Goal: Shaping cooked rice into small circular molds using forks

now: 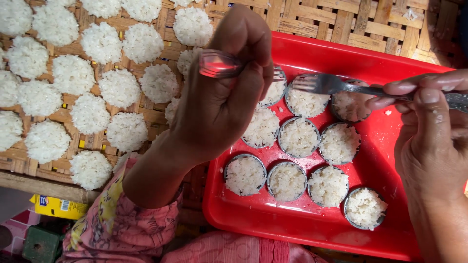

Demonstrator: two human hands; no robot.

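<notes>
Rice fills the round metal ring moulds (298,137) that sit in rows on the shiny red plastic tray (312,221). The left hand (222,95) hangs above the tray's near-left corner, its grip pressed together around a clear, glassy handle (217,64) that juts out to the left of the fist; the working end of this tool is hidden behind the fingers, so what it is cannot be told. Just past the knuckles, on the right, lies the nearest filled mould (273,91), partly covered by the hand.

The right hand (431,126) comes in from the right edge, its thumb and fingers pinching the handle of a metal fork (324,84). The fork points left, away from that grip, with its tines over the white rice of a mould (306,101) in the far row. More filled moulds lie below and to the left of this grip, the nearest (348,104) partly beneath the fingertips.

Left of the left hand, well apart from the tray's moulds, round white rice cakes (119,87) lie spread in rows on a woven bamboo mat (370,19). A pink flowered sleeve (117,224) covers the left forearm below the wrist.
</notes>
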